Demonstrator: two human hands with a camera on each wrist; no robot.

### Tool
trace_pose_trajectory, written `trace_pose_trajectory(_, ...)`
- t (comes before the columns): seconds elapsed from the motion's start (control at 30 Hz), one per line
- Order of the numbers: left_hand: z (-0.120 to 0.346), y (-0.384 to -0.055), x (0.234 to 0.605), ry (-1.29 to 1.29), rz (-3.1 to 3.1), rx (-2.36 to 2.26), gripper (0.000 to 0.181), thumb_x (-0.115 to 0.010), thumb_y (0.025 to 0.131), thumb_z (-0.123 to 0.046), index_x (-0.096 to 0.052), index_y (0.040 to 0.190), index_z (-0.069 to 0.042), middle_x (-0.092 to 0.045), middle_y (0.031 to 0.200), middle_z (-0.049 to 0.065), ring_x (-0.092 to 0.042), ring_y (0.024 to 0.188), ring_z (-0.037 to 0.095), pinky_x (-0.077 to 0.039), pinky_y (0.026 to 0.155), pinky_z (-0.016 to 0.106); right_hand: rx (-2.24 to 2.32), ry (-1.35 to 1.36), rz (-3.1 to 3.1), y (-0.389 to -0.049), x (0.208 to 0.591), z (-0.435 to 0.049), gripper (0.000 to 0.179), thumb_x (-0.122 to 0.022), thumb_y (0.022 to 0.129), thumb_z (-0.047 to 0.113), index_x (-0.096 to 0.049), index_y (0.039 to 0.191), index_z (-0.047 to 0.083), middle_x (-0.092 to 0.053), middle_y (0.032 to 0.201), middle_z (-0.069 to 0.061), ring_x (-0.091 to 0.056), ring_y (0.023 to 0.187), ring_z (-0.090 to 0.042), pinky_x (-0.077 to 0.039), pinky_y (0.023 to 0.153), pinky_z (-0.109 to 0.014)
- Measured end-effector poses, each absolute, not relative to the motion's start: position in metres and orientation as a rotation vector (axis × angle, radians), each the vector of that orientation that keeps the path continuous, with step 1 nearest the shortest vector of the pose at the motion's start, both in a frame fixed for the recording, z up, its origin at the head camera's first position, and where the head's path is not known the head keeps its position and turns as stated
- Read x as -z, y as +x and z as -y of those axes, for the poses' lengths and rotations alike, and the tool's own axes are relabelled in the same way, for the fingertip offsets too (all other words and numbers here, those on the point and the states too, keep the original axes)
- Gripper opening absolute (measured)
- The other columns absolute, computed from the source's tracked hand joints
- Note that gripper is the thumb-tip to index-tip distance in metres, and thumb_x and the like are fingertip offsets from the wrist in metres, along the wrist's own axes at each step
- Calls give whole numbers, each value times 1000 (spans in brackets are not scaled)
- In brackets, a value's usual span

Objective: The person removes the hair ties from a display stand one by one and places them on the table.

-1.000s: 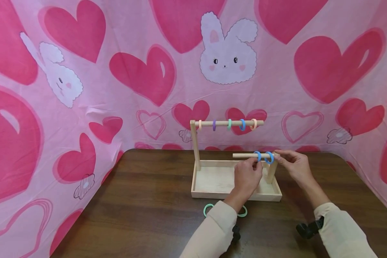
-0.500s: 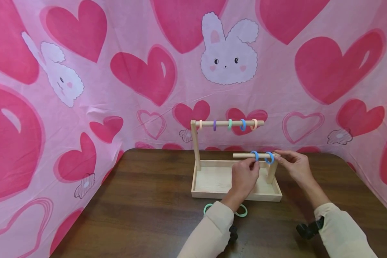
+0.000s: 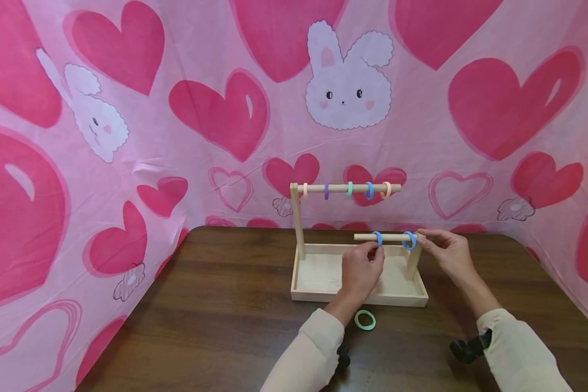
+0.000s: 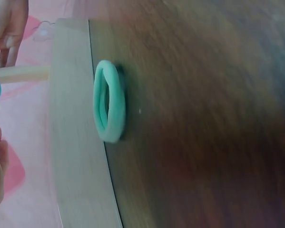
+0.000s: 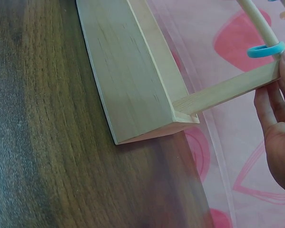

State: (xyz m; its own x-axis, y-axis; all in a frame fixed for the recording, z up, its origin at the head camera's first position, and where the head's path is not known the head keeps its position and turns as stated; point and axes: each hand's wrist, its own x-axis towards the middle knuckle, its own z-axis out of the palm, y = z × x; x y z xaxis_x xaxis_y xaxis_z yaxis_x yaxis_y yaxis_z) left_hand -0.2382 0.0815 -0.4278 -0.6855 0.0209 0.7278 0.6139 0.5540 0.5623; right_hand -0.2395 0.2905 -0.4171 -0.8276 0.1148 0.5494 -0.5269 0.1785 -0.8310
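Note:
My left hand [image 3: 361,272] pinches a blue hair tie [image 3: 380,238] that hangs around the lower bar [image 3: 394,237] of a wooden stand, near the bar's middle. A second blue hair tie [image 3: 414,240] hangs on the same bar close to the short post [image 3: 412,265]. My right hand [image 3: 448,253] holds the top of that post, where the bar joins it; the right wrist view shows thumb and fingers [image 5: 266,107] on either side of the wood. Only part of the left hand shows in the left wrist view, at its left edge.
Several hair ties, among them a purple one [image 3: 326,191], hang spaced along the upper bar [image 3: 337,188]. The stand's tray [image 3: 362,299] rests on the brown table [image 3: 215,316]. In front lies a green hair tie [image 4: 116,109]; another is almost hidden behind the left sleeve [image 3: 304,348].
My left hand has slid its blue hair tie leftward along the lower bar, away from the other blue one. The right hand has stayed at the post.

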Motion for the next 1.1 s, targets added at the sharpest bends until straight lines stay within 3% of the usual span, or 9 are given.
trace_pose_trajectory(0.63,-64,-240,428,-517,2108,1130,8,-77,90,-15,-80,93,-8,-77,76,0,-68,65,4,-49,65,7,-1663,362,1994,-240,417,-290,24,-67,91,-9,-79,106,5,-75,92,28,-67,86,14,-51,73,-5)
trace_pose_trajectory(0.97,-52,-240,428,-518,2137,1140,10,-75,92,-15,-79,97,-7,-78,80,1,-68,67,6,-51,66,9,-1671,365,1988,-239,417,-290,21,-67,91,-10,-77,107,-2,-75,92,28,-68,87,14,-52,74,-5)
trace_pose_trajectory(1.1,-47,-241,428,-518,2133,1167,10,-75,92,-13,-79,97,-6,-79,80,3,-69,67,7,-52,66,10,-1676,366,1990,-238,417,-290,23,-67,91,-10,-78,107,3,-75,92,28,-68,87,14,-52,74,-5)
